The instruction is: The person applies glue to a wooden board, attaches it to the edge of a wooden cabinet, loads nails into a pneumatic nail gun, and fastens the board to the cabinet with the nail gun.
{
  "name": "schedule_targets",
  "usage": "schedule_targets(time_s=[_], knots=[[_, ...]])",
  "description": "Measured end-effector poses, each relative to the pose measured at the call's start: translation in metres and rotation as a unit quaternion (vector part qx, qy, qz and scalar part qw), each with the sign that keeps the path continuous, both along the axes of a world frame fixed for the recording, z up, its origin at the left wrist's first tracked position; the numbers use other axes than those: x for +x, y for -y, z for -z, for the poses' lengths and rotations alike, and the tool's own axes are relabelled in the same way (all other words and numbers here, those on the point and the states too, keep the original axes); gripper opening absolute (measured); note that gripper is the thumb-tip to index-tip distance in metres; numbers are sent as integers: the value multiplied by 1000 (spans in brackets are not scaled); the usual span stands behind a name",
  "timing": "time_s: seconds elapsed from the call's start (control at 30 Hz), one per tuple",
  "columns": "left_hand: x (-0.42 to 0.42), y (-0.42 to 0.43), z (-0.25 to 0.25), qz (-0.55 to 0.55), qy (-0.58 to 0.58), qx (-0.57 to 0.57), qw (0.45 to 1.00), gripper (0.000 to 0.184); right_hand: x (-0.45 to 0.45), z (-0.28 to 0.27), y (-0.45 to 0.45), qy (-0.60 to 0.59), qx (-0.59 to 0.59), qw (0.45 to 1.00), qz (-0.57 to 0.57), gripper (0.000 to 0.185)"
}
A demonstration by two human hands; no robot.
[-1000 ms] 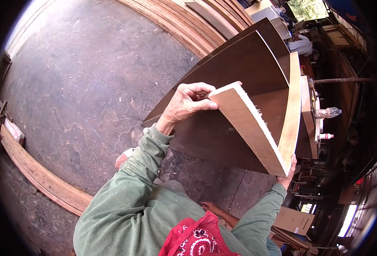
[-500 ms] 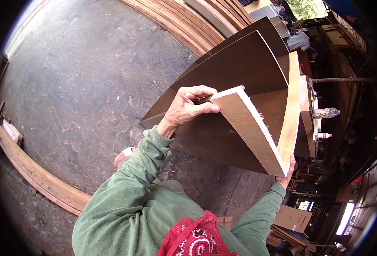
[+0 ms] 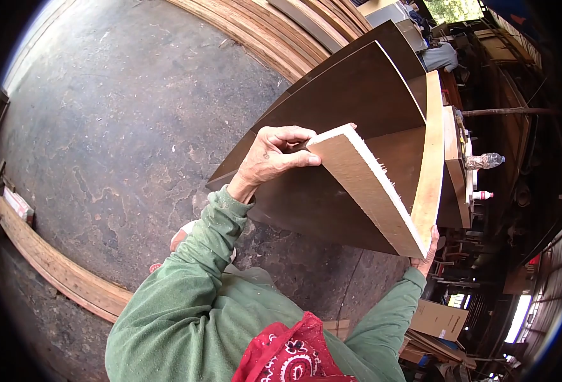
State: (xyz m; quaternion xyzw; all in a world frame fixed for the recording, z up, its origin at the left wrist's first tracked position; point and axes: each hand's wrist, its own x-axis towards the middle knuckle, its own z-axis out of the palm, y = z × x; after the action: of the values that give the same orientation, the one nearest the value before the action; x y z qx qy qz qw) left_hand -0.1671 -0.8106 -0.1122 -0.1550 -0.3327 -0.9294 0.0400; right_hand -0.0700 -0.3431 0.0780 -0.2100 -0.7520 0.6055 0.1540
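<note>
A light wooden board (image 3: 373, 194) with a rough, splintered white edge slants across the middle of the view. My left hand (image 3: 274, 156) pinches its upper left end between thumb and fingers. At its lower right end my right hand (image 3: 428, 251) grips it, with most of those fingers hidden behind the wood. Beneath and beyond the board stands a large dark brown panelled piece (image 3: 351, 95) with curved edges. A pale curved strip (image 3: 430, 153) runs along the right side of that piece and meets the board near my right hand.
Long planks (image 3: 262, 38) lie at the top, and a timber beam (image 3: 58, 264) lies at the lower left on the concrete floor (image 3: 128, 127). A plastic bottle (image 3: 484, 161) and a small white bottle (image 3: 482, 195) are at the right. A cardboard box (image 3: 438, 319) stands lower right. A person (image 3: 441, 57) is in the background.
The view has shifted slightly, so the board, both hands and the brown piece appear a little further left and up. Both hands keep their hold. A bare arm seen at the bottom earlier is gone.
</note>
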Motion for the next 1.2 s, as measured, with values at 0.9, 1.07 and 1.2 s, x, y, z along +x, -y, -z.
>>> schedule_targets(time_s=[0.9,1.07,1.2], knots=[[27,-16,5,-245,-35,-56,967,38,0,-6,22,2,-45,999,-14,63],[28,-16,6,-242,-11,-69,968,37,-1,-2,14,-12,-36,999,-9,63],[28,-17,8,-244,-5,-67,967,36,-3,-4,18,-1,-52,998,-21,63]])
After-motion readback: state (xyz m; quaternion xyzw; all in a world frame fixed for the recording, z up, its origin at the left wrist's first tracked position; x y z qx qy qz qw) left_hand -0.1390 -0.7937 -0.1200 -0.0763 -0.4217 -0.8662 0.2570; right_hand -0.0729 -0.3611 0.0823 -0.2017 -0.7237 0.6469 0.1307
